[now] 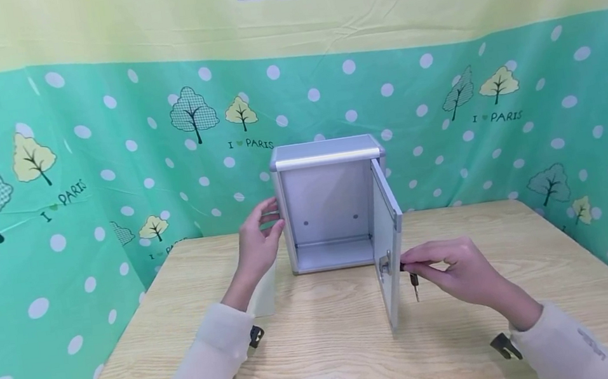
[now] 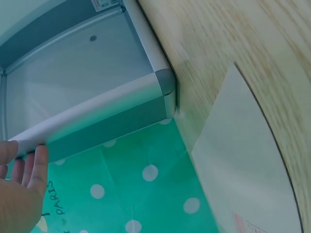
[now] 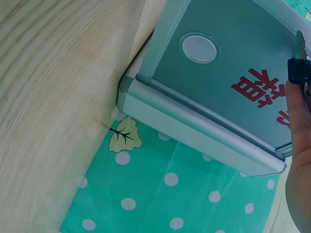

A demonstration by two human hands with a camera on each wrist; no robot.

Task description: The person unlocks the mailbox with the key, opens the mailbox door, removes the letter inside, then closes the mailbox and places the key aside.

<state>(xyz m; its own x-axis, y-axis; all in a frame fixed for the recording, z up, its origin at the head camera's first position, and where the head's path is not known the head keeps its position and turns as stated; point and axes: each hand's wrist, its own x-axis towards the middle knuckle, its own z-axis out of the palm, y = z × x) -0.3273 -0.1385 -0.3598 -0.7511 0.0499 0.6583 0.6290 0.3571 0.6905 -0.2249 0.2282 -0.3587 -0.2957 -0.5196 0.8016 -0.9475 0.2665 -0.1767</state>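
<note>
A silver-grey metal box stands upright on the table, its hinged door swung out toward me on the right. My left hand holds the box's left edge, thumb at the front rim and fingers along the outer side. At the door's outer face, my right hand pinches a black-headed key at the lock. A second key dangles below the fingers. On the door's inner face shows the metal lock cam. The right wrist view shows red characters and a round window on the door.
The wooden table reaches back to a green dotted curtain. A pale flat sheet lies left of the box, partly behind my left arm in the head view. Black buckles hang at both sleeves.
</note>
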